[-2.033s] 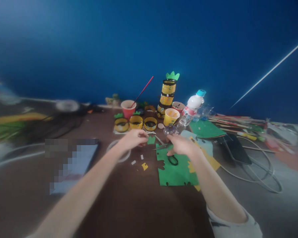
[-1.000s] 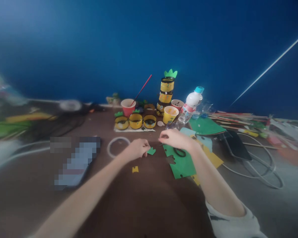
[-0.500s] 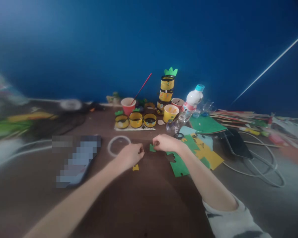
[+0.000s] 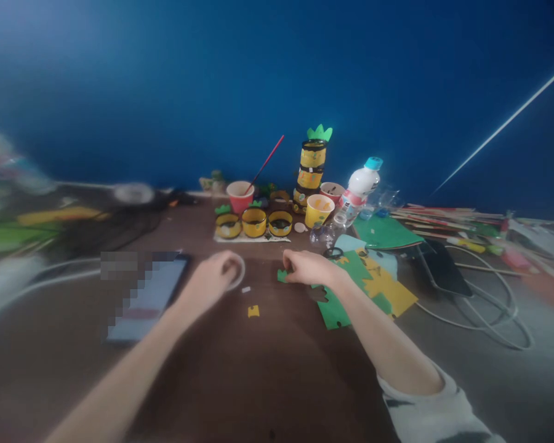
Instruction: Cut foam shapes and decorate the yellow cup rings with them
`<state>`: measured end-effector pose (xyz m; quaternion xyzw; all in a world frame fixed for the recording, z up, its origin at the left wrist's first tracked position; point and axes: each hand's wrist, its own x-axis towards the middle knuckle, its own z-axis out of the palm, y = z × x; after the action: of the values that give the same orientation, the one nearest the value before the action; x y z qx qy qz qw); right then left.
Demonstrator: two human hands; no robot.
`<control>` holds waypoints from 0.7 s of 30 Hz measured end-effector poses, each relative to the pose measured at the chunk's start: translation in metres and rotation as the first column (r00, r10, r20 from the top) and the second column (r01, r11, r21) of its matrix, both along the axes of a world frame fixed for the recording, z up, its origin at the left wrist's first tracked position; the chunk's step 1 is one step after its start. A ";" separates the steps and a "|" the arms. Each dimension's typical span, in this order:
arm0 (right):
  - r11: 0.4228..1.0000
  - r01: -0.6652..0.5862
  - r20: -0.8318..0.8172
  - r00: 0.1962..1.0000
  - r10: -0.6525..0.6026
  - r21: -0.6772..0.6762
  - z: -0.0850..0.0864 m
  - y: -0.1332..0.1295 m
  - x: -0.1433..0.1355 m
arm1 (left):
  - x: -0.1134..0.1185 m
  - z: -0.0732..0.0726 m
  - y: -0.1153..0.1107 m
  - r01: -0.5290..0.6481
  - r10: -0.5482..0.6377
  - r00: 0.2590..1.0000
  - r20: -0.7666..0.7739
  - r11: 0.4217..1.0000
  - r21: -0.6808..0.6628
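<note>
My left hand (image 4: 216, 274) has its fingers curled at a white tape ring (image 4: 242, 274) lying on the brown table; whether it grips the ring is hard to make out. My right hand (image 4: 307, 267) pinches a small green paper piece (image 4: 282, 276) by its right side, just above the table. Between the hands lies a small whitish piece (image 4: 246, 289), with a yellow paper piece (image 4: 253, 311) nearer to me. Green paper with cut-outs (image 4: 335, 307) and a yellow sheet (image 4: 401, 296) are beside my right forearm.
Yellow-and-black rings (image 4: 253, 223) stand in a row at the back, near a red cup (image 4: 240, 197), a yellow cup (image 4: 318, 211), a stacked yellow tower (image 4: 311, 169) and a bottle (image 4: 360, 187). A phone (image 4: 150, 295) lies left, a dark tablet (image 4: 443, 267) right.
My left hand has moved left and away from my right hand, to the tape ring. The small whitish piece has come into view. My right hand stays with the green piece.
</note>
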<state>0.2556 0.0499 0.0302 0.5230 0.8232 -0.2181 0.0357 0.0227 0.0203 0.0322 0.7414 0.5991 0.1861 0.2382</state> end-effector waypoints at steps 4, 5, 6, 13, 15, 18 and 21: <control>1.000 -0.009 -0.027 1.000 0.009 -0.001 0.000 0.000 -0.001 | -0.009 -0.006 0.005 -0.012 0.020 0.996 0.090 0.996 -0.086; 1.000 -0.008 -0.035 0.999 0.008 0.001 0.000 0.000 -0.001 | -0.011 -0.007 0.006 -0.025 0.035 0.994 0.102 0.995 -0.097; 1.000 -0.007 -0.044 0.999 0.007 0.004 0.000 0.000 -0.002 | -0.012 -0.008 0.007 -0.039 0.049 0.994 0.102 0.994 -0.097; 1.000 0.010 -0.123 0.992 -0.007 0.026 0.003 0.001 -0.002 | -0.009 -0.008 0.001 -0.040 0.037 0.998 -0.049 0.998 -0.056; 0.999 0.024 -0.142 0.990 -0.019 0.038 0.004 0.001 -0.002 | -0.004 -0.010 -0.001 -0.009 0.005 0.995 -0.095 0.999 -0.042; 0.998 0.042 -0.165 0.986 -0.034 0.044 0.003 0.001 -0.003 | 0.003 -0.016 -0.002 0.035 -0.028 0.985 -0.170 0.999 0.039; 0.997 0.059 -0.194 0.980 -0.047 0.053 0.002 0.001 -0.004 | 0.010 -0.021 -0.004 0.024 0.000 0.970 -0.242 0.995 0.096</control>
<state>0.2520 0.0511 0.0324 0.5220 0.8145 -0.2445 -0.0652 0.0329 0.0166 0.0110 0.7730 0.6093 0.1222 0.1277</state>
